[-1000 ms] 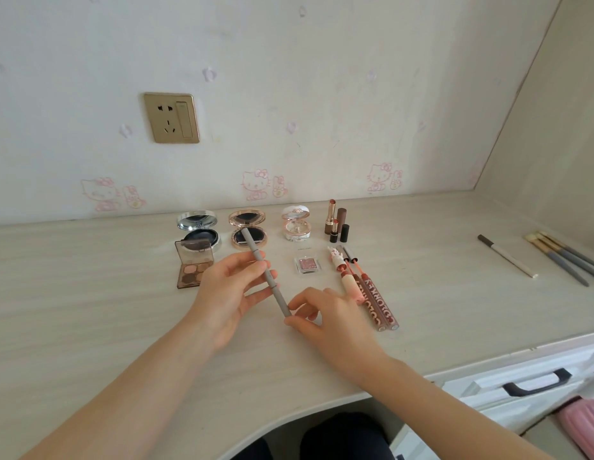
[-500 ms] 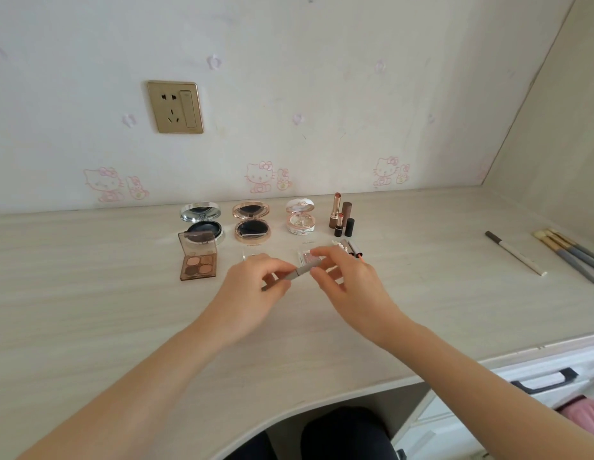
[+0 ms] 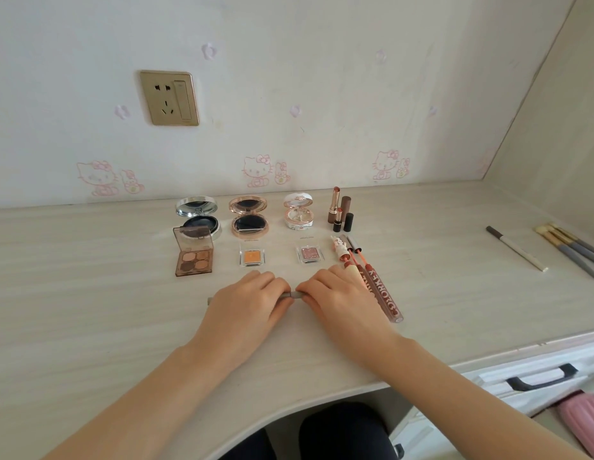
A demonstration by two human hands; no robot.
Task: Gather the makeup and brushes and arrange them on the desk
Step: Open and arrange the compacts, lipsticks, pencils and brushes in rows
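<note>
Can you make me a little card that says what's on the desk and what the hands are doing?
hands: left hand and right hand both grip a grey pencil, held sideways low over the desk
back row: silver compact, gold compact, white compact, all open; lipsticks standing
middle row: eyeshadow palette, orange pan, pink pan, lip gloss tubes
far right: white pencil, brushes, lying apart from the rest

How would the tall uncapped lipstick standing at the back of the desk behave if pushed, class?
The tall uncapped lipstick stands upright on a narrow base, so it would probably tip rather than slide. It may knock the short lipstick close beside it. Its exposed tip could smear.
</note>
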